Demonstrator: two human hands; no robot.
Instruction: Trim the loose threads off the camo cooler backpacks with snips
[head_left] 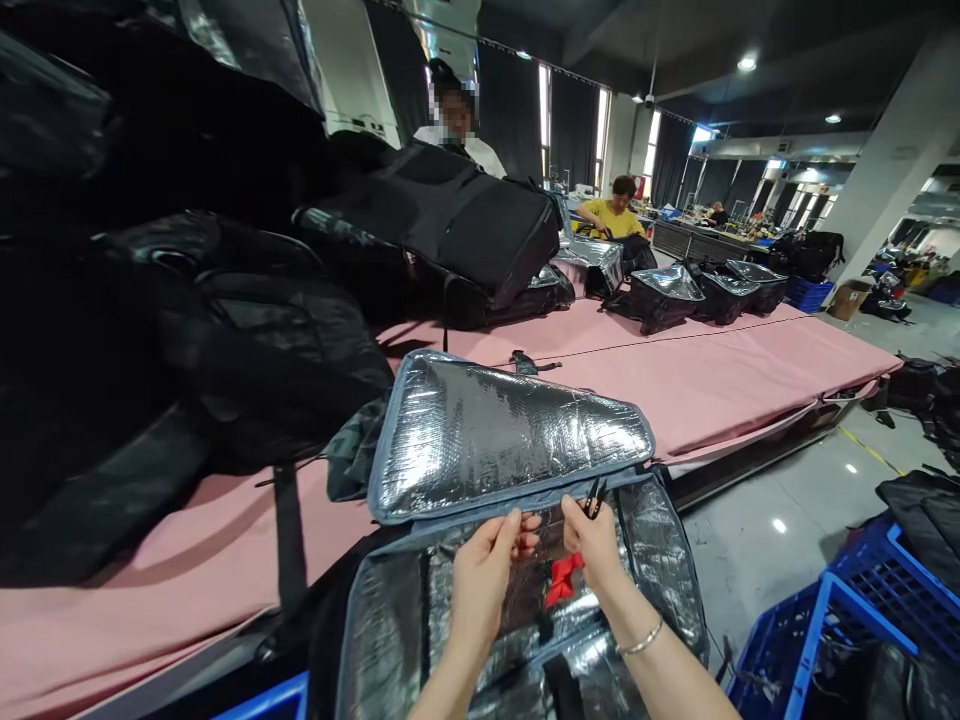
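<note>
An open bag with a silver foil lining [517, 430] lies at the pink table's near edge, its flap folded back. Over the lining, my left hand [487, 560] pinches its thumb and forefinger at the seam below the flap; what is between them is too small to make out. Just to its right, my right hand [592, 535] is closed round small black snips [595, 497], whose tips point up. A red ribbon-like piece [562, 580] hangs by the right palm. The two hands are apart.
Black bags [480, 220] are piled at the left and behind on the pink table [750, 375]. Foil-lined bags [667, 285] stand farther back. Two people are across the table, one in a yellow shirt [611, 218]. Blue crates [817, 620] sit on the floor at right.
</note>
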